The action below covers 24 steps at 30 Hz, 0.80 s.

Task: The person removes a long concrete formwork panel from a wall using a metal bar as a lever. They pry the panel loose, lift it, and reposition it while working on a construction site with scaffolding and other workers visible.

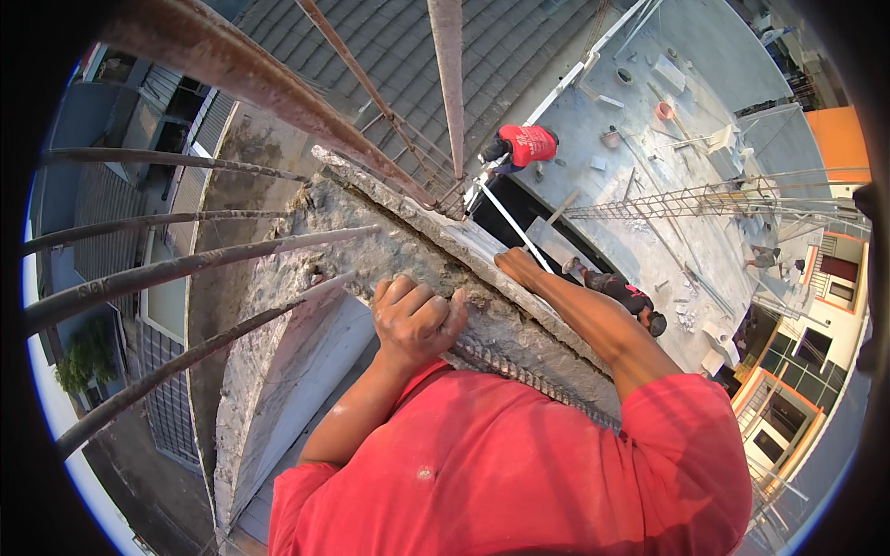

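Note:
My left hand [414,320] is curled into a fist beside the rough top of a concrete beam [389,246]; whatever its fingers enclose is hidden. To the right, my right hand [522,268] grips a pale, plank-like board [436,219] along the beam's far side, its fingertips partly out of sight. A narrow dark gap separates board and concrete. Just below the left fist, a ribbed steel bar [519,375] runs along the near side of the beam. Several rusty reinforcing bars [204,261] stick out of the concrete on the left.
Thick rusty bars [269,88] rise at the upper left. Far below on the right lies a grey slab [640,139] with scattered debris, a red bucket [664,110] and a rebar cage [667,202]. One person in red [528,145] and another in black [623,292] are down there.

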Tool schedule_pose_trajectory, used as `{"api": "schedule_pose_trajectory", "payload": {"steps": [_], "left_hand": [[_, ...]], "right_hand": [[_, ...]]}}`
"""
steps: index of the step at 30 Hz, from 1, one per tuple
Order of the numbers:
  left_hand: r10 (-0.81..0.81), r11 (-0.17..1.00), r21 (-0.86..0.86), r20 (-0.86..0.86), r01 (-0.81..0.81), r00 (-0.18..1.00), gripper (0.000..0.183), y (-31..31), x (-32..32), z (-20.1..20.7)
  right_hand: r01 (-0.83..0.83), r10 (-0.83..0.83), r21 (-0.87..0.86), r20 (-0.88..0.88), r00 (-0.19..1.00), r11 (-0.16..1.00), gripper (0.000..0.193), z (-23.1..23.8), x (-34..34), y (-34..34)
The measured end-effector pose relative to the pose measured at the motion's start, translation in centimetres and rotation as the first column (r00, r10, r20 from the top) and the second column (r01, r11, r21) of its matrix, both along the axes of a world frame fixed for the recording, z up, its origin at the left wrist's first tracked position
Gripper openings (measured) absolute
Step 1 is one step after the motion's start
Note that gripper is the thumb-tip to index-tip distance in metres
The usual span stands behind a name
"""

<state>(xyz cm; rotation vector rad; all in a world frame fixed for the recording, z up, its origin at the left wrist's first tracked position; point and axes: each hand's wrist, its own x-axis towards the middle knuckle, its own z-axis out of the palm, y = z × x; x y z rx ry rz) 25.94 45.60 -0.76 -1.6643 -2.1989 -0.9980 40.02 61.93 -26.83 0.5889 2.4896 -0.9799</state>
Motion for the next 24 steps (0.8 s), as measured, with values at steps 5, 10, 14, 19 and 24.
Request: {"api": "schedule_pose_trajectory", "payload": {"steps": [5, 10, 14, 19, 24], "left_hand": [[0.025, 0.999, -0.025, -0.009, -0.026, 1.000, 0.045, 0.3, 0.0, 1.2], [-0.199, 0.972, -0.105, 0.119, 0.212, 0.973, 0.029, 2.4, 1.8, 4.5], [-0.428, 0.765, -0.460, 0.161, 0.451, 0.889, 0.043, 6.0, 0.1, 4.2], [-0.490, 0.564, -0.605, 0.302, 0.562, 0.818, 0.048, 7.4, -2.0, 2.4], [-0.560, 0.671, -0.430, 0.239, 0.604, 0.793, 0.041, 7.3, -2.2, 1.0]], "right_hand": [[-0.018, 0.018, 0.016, 0.001, 1.000, 1.000, 0.037, 0.2, 0.3, -0.1], [-0.014, 0.014, 0.002, 0.005, 1.000, 1.000, 0.036, 0.5, 1.0, 0.1], [-0.045, 0.045, 0.001, 0.010, 0.999, 0.999, 0.035, 0.6, 1.2, 0.0], [-0.066, 0.066, -0.013, 0.015, 0.998, 0.998, 0.034, 0.5, 1.2, 0.0], [-0.051, 0.051, -0.028, 0.015, 0.999, 0.998, 0.034, 0.4, 1.3, 0.0]]}}
